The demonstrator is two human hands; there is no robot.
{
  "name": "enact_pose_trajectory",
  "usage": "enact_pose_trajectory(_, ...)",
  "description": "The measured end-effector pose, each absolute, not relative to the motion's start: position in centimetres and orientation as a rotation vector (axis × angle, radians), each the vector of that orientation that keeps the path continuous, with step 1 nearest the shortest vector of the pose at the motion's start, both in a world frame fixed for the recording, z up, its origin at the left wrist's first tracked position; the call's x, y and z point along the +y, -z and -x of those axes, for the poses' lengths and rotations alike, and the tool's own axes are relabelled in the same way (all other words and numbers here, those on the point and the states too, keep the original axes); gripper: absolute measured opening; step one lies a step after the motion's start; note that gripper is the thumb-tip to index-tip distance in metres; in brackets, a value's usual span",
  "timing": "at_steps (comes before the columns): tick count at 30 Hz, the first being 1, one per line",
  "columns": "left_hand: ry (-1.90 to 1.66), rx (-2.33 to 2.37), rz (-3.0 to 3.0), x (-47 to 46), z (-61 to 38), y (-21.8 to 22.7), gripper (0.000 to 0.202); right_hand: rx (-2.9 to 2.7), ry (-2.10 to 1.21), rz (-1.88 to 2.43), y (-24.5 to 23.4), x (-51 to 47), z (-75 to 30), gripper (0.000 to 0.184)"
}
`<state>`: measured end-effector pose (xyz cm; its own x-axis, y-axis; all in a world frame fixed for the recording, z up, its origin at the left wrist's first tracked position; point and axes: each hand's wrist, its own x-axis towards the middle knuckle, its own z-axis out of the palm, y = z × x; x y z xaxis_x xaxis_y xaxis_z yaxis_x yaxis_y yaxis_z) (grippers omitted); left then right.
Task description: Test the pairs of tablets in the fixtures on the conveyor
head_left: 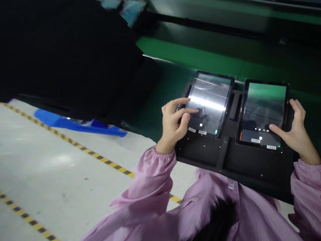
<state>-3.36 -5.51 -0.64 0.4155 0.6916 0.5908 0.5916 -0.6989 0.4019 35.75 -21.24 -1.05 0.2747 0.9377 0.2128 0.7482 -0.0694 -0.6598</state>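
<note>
Two dark tablets lie side by side in a black tray (pixel 220 157) on a green conveyor. My left hand (pixel 174 125) rests at the left edge of the left tablet (pixel 209 103), fingers spread, with the index finger and thumb touching its glossy screen. My right hand (pixel 296 132) wraps the right edge of the right tablet (pixel 263 113), its thumb pressing the lower screen and its fingers along the frame. Both sleeves are pink.
A green conveyor belt (pixel 190 57) runs behind the tray. A large black mass (pixel 67 57) fills the upper left, with a blue bin (pixel 75 122) beneath it. The grey floor (pixel 50 174) carries yellow-black hazard stripes.
</note>
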Motion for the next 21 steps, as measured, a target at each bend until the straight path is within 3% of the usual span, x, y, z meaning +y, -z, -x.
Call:
enact_pose_trajectory(11, -0.979, 1.034, -2.643, -5.52, 3.56, 0.49, 0.051, -1.456, -0.403, 1.883, 0.77, -21.20, -35.55, 0.109)
enact_pose_trajectory(16, -0.838, 0.781, -2.809, -5.39, 3.34, 0.60, 0.042, -1.463, -0.397, 1.890, 0.73, -21.27, -35.56, 0.110)
enact_pose_trajectory(21, -0.781, 0.829, -2.791, -5.36, 3.37, 0.68, 0.040, -1.451, -0.395, 1.906, 0.67, -21.19, -35.56, 0.112)
